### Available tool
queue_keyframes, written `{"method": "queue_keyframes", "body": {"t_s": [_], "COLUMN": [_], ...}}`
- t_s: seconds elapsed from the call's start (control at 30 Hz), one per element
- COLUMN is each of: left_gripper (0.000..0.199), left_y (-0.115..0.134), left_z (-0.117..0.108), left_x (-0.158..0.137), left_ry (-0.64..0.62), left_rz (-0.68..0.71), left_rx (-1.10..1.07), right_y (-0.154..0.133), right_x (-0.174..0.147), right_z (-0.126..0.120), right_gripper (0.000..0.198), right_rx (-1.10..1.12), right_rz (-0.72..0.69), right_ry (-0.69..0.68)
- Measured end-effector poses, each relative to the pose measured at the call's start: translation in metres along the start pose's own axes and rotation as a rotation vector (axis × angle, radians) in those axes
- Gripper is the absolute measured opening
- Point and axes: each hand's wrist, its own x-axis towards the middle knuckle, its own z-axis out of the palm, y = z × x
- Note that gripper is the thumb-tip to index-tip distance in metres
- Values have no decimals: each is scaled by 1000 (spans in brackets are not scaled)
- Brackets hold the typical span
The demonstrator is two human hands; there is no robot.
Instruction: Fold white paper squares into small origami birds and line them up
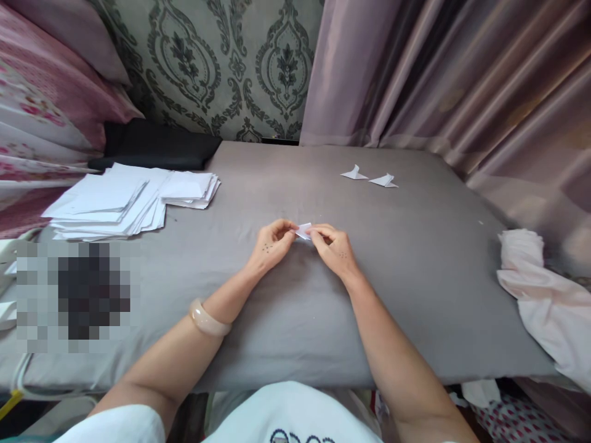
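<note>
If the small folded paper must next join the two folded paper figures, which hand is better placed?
Probably the right hand: it holds the folded paper, and both paper figures lie nearer it than the left hand.

The small folded paper [303, 231] is showing plain white, and the two folded paper figures [355, 173] and the stacked paper sheets [106, 200] are matching it. Dark dots are speckling the backs of the left hand [271, 243] and right hand [335, 247]. The bangle [207, 320] is gleaming creamy beige; the T-shirt [290, 411] is displaying dark printed rings on white. The tablecloth [429, 264] is spreading solid grey. Dark damask medallions are covering the grey-green wallpaper [235, 61]. The right-hand curtain [353, 67] is shimmering mauve, while pink blossoms are dotting the white part of the floral curtain [32, 114]. The folded cloth [159, 146] is appearing black, the crumpled fabric [547, 301] palest pink.
</note>
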Motion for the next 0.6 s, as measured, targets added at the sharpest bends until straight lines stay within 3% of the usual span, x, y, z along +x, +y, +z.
{"method": "queue_keyframes", "body": {"t_s": [0.17, 0.33, 0.6], "left_gripper": [28, 31, 37], "left_y": [2, -1, 1], "left_z": [2, 1, 1], "left_x": [-1, 0, 3], "left_ry": [-18, -61, -106], "left_rz": [-104, -210, -241], "left_rx": [-246, -490, -617], "right_y": [0, -4, -8], "right_x": [-2, -4, -4], "right_z": [7, 10, 6], "right_gripper": [21, 28, 41], "right_rx": [21, 55, 254], "right_rz": [-86, -59, 2], "right_ry": [53, 39, -16]}}
